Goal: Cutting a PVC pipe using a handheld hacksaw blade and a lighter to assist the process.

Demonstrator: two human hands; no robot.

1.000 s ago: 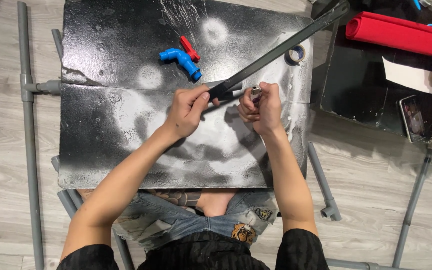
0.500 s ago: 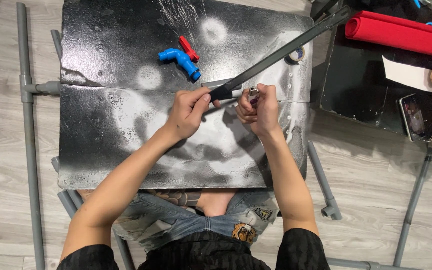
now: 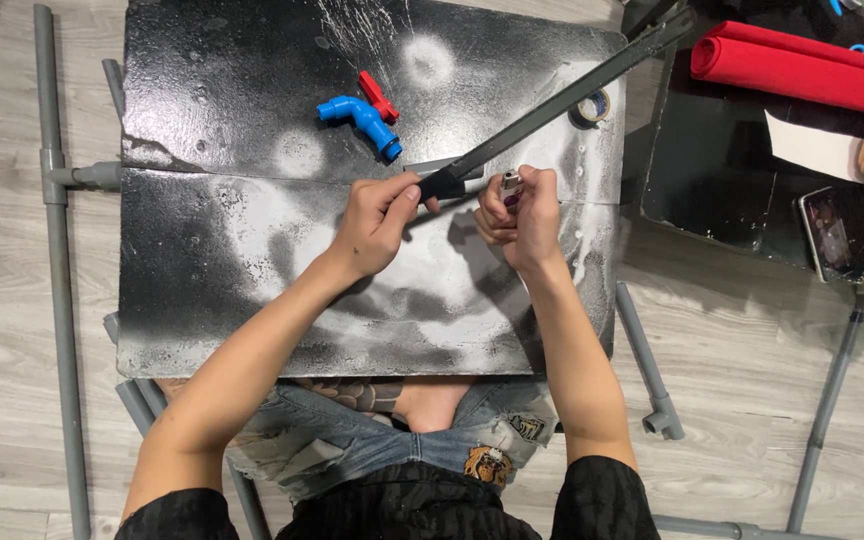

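My left hand [image 3: 377,222] is closed around the near end of one long grey pipe [image 3: 562,100], which slants up and away to the right over the black board [image 3: 212,280]. My right hand [image 3: 517,210] is curled around one small lighter [image 3: 511,186] just beside that pipe end. One blue tap [image 3: 360,118] lies beyond my left hand.

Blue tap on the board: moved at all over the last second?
No. The blue tap sits in the same spot beside the red handle piece on the black board, apart from both hands.

Pale wood-plank floor [image 3: 12,300] under black spray-marked board [image 3: 232,280].
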